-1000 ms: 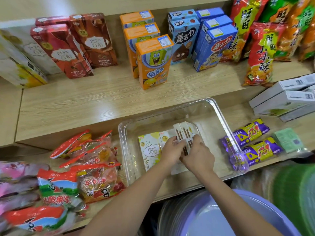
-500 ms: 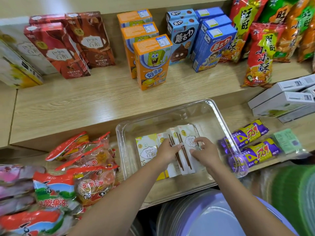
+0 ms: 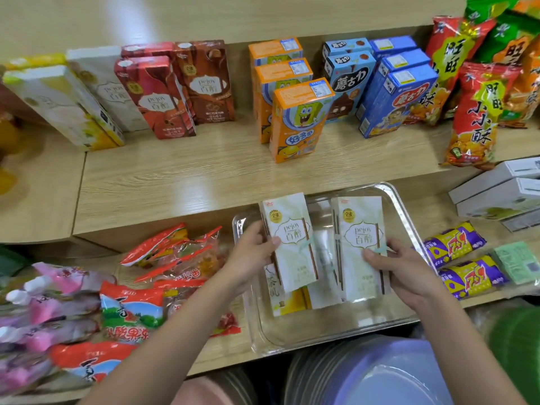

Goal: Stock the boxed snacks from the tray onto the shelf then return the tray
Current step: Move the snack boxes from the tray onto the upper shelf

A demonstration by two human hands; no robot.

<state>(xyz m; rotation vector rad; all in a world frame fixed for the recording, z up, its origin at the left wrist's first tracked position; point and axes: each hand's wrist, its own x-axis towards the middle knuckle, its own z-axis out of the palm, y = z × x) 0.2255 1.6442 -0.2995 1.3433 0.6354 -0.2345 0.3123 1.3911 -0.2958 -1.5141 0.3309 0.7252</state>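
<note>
The left hand [image 3: 251, 252] and the right hand [image 3: 403, 270] each grip one white box, the left box [image 3: 292, 244] and the right box [image 3: 361, 247], above the clear tray [image 3: 330, 334], where at least one yellow box [image 3: 287, 299] remains, so stocking the shelf [image 3: 175, 185] seems unfinished.

white pejoy boxes [image 3: 289, 244] [image 3: 361, 247]: two upright, lifted over tray; clear tray [image 3: 406, 217]: lower shelf, yellow box [image 3: 287, 302] inside

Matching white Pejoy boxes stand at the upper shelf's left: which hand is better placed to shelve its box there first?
Left, probably. The left hand holds its box nearer those white boxes; the right hand would cross over.
</note>
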